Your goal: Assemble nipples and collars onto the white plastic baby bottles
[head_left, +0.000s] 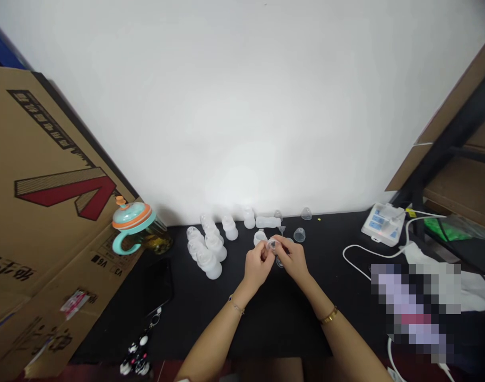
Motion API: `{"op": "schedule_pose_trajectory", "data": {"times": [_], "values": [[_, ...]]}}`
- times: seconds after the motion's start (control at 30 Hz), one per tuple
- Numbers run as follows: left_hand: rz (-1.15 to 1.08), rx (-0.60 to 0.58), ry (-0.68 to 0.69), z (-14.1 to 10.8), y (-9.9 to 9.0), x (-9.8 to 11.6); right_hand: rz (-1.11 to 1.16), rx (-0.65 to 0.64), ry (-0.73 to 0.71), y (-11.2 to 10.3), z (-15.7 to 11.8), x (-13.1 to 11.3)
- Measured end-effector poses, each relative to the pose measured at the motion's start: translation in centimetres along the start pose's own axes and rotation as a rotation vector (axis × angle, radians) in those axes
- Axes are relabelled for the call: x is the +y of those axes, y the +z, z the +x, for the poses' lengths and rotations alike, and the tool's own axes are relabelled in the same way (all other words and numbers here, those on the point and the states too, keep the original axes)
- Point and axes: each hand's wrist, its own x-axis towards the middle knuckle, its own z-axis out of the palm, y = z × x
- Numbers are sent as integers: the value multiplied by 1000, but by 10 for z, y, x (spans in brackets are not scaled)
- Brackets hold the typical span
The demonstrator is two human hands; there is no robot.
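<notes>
Over the black table, my left hand (258,263) and my right hand (293,258) meet with their fingers pinched around a small clear plastic piece (271,244). Just behind my hands is a white ring-like part (260,236), with a white bottle-shaped piece (268,222) lying beyond it. Clear domed caps (299,234) rest behind and to the right. Several white bottles with clear caps (213,267) stand upright in a group to the left. Another clear part (279,262) is partly hidden beneath my right hand.
A teapot (157,236) with an orange and teal lid stands at the left beside a cardboard box (47,212). Nearby lie a black phone (158,284) and a keychain (137,353). A white power strip (383,225) and cables are at the right. A white wall rises behind.
</notes>
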Motion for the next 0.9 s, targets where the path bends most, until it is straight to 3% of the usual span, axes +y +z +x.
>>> {"op": "schedule_pose_trajectory", "data": {"times": [0.9], "values": [[-160,-33,-85,-1,8,-8,-47,44,-73,6,-6,9]]}}
